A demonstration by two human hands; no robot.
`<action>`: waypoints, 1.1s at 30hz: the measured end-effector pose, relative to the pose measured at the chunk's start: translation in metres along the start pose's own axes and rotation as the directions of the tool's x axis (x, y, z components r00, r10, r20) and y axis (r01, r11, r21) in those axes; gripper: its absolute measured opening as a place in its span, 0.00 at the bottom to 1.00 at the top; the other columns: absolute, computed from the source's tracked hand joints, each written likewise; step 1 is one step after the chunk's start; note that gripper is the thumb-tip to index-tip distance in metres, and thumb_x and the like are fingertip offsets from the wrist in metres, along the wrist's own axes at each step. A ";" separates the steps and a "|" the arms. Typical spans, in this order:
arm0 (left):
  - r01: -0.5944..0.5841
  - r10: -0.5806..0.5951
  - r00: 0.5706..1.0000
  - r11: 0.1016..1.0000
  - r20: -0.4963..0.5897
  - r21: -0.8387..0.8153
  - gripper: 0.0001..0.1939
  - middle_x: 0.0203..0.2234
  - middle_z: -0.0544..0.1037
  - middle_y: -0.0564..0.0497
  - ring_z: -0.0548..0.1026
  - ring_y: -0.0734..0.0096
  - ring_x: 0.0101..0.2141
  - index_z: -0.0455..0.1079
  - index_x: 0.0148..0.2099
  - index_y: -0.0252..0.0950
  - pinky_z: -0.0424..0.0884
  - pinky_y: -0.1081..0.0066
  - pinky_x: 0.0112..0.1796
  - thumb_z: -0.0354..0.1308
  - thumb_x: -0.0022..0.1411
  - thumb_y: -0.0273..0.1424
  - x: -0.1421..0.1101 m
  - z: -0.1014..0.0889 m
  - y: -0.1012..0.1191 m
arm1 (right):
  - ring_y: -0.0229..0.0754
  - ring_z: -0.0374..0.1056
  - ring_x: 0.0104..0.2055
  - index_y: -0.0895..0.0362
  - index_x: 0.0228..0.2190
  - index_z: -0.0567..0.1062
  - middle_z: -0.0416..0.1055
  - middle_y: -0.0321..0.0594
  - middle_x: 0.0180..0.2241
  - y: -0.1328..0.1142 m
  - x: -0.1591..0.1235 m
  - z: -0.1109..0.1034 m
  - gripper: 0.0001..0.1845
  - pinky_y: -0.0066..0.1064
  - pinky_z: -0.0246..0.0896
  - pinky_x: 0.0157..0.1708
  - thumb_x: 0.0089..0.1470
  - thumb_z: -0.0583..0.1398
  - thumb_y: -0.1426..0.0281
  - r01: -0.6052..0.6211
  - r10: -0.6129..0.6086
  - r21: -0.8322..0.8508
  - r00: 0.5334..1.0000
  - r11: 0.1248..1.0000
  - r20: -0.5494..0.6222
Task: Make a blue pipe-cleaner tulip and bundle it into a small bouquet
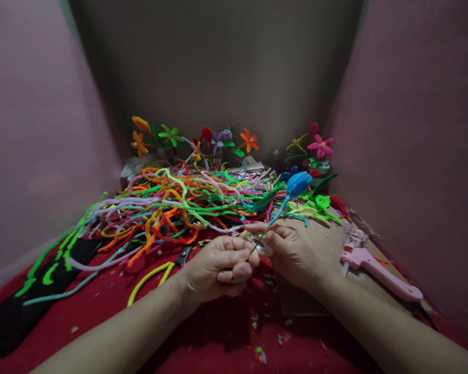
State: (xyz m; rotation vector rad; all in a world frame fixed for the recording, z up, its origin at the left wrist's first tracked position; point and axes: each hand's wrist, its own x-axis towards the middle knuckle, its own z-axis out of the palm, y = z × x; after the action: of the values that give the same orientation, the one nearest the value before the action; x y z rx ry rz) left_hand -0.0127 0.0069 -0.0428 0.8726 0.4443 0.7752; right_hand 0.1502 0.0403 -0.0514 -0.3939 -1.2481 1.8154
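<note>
A blue pipe-cleaner flower on a long stem slants up to the right between my hands. Its stem is fuzzy blue near the bud and thin and dark green lower down. My left hand is closed round the lower end of the stem, thumb against forefinger. Higher up, my right hand pinches the stem between thumb and fingers. Something pale and whitish lies behind the fingers of my right hand; I cannot make out what it is.
A tangled heap of coloured pipe cleaners spreads behind my hands. Yellow-handled scissors lie by my left forearm. At the right, a pink glue gun rests on a brown board. Finished flowers stand along the back. Scraps dot the red cloth.
</note>
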 end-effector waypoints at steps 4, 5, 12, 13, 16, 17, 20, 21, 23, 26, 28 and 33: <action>0.029 -0.027 0.999 0.999 0.033 -0.043 0.05 0.12 0.55 0.61 0.42 0.88 0.11 0.69 0.32 0.29 0.47 0.82 0.12 0.54 0.57 0.26 -0.001 -0.001 0.000 | 0.42 0.67 0.37 0.54 0.34 0.79 0.74 0.39 0.31 -0.002 0.000 0.003 0.18 0.40 0.55 0.48 0.42 0.65 0.56 0.000 0.000 -0.061 1.000 0.998 -0.001; 0.033 -0.032 0.999 0.998 0.032 -0.053 0.05 0.13 0.55 0.61 0.42 0.88 0.11 0.69 0.32 0.29 0.48 0.82 0.12 0.54 0.56 0.26 -0.001 0.000 0.001 | 0.43 0.67 0.39 0.54 0.32 0.80 0.74 0.40 0.33 -0.004 0.000 0.004 0.17 0.40 0.55 0.48 0.41 0.65 0.57 0.023 -0.024 -0.074 1.000 0.997 -0.011; -0.009 0.011 1.000 0.996 0.026 -0.085 0.05 0.15 0.51 0.62 0.42 0.87 0.12 0.69 0.32 0.30 0.52 0.82 0.13 0.52 0.57 0.25 -0.003 0.002 0.009 | 0.42 0.67 0.39 0.51 0.33 0.79 0.74 0.39 0.36 -0.009 0.000 0.006 0.10 0.38 0.58 0.44 0.45 0.64 0.66 0.060 -0.060 0.011 0.998 0.998 0.008; -0.007 0.009 1.000 0.997 0.027 -0.079 0.05 0.15 0.51 0.62 0.42 0.88 0.12 0.69 0.32 0.30 0.52 0.82 0.13 0.52 0.57 0.24 -0.003 0.002 0.010 | 0.43 0.67 0.40 0.52 0.33 0.79 0.74 0.39 0.37 -0.009 0.000 0.005 0.09 0.37 0.58 0.45 0.45 0.64 0.67 0.067 -0.067 0.006 0.998 0.998 0.003; -0.008 0.009 1.000 0.998 0.023 -0.061 0.04 0.15 0.51 0.62 0.42 0.88 0.12 0.68 0.32 0.30 0.51 0.82 0.13 0.52 0.55 0.23 -0.002 0.001 0.008 | 0.43 0.65 0.44 0.52 0.32 0.79 0.74 0.39 0.39 -0.009 0.000 0.005 0.08 0.36 0.56 0.47 0.46 0.62 0.71 0.079 -0.080 -0.011 0.996 0.997 -0.040; -0.009 0.010 1.000 0.998 0.018 -0.058 0.04 0.14 0.52 0.62 0.42 0.88 0.12 0.68 0.32 0.30 0.51 0.82 0.13 0.52 0.55 0.23 -0.002 0.001 0.007 | 0.42 0.65 0.45 0.52 0.31 0.79 0.74 0.39 0.39 -0.009 0.000 0.005 0.08 0.36 0.56 0.47 0.46 0.62 0.71 0.075 -0.076 -0.014 0.995 0.997 -0.059; 0.002 -0.002 1.000 0.999 0.001 -0.049 0.04 0.14 0.52 0.62 0.43 0.88 0.12 0.68 0.31 0.30 0.49 0.81 0.14 0.52 0.54 0.23 0.000 -0.001 0.005 | 0.42 0.66 0.43 0.53 0.29 0.79 0.74 0.39 0.39 -0.010 0.000 0.005 0.06 0.34 0.57 0.45 0.44 0.63 0.71 0.050 -0.050 -0.005 0.995 0.999 -0.092; 0.009 -0.010 1.000 0.999 -0.005 -0.038 0.03 0.15 0.53 0.61 0.43 0.88 0.12 0.68 0.32 0.30 0.48 0.81 0.14 0.53 0.55 0.23 0.000 -0.001 0.005 | 0.42 0.66 0.42 0.53 0.28 0.79 0.74 0.39 0.38 -0.010 0.000 0.005 0.05 0.34 0.58 0.44 0.44 0.63 0.71 0.045 -0.045 -0.005 0.994 0.999 -0.095; 0.019 -0.018 0.999 1.000 -0.039 0.015 0.05 0.15 0.57 0.60 0.45 0.88 0.12 0.69 0.33 0.30 0.46 0.81 0.14 0.54 0.57 0.27 0.002 -0.002 0.006 | 0.41 0.67 0.38 0.54 0.28 0.79 0.74 0.40 0.36 -0.010 0.002 0.003 0.05 0.34 0.60 0.40 0.44 0.63 0.71 0.035 -0.036 -0.007 0.994 0.999 -0.099; -0.012 0.042 0.986 0.983 -0.163 0.182 0.09 0.18 0.66 0.56 0.50 0.87 0.12 0.68 0.36 0.32 0.45 0.81 0.14 0.55 0.58 0.34 0.004 -0.001 0.010 | 0.39 0.67 0.32 0.55 0.31 0.78 0.74 0.39 0.31 -0.008 0.004 -0.002 0.07 0.34 0.61 0.37 0.47 0.62 0.70 0.023 -0.029 -0.045 0.991 0.999 -0.127; -0.018 0.115 0.957 0.940 -0.266 0.341 0.08 0.19 0.68 0.56 0.54 0.86 0.14 0.67 0.34 0.34 0.48 0.81 0.16 0.59 0.54 0.33 0.003 0.001 0.013 | 0.39 0.67 0.33 0.55 0.31 0.78 0.74 0.38 0.31 -0.007 0.006 -0.003 0.07 0.34 0.60 0.39 0.47 0.62 0.70 0.043 -0.062 -0.119 0.984 0.992 -0.169; 0.033 0.209 0.921 0.798 -0.328 0.601 0.07 0.15 0.63 0.59 0.55 0.84 0.16 0.67 0.26 0.32 0.49 0.79 0.18 0.61 0.50 0.30 0.002 0.004 0.014 | 0.40 0.68 0.34 0.55 0.32 0.79 0.75 0.39 0.32 -0.008 0.004 -0.001 0.07 0.35 0.61 0.39 0.46 0.63 0.69 0.006 -0.043 -0.213 0.985 0.977 -0.168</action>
State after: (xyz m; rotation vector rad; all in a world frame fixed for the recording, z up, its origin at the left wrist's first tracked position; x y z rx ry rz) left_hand -0.0150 0.0119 -0.0295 1.3482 1.0437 0.9133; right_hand 0.1525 0.0446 -0.0443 -0.6381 -1.3220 1.5948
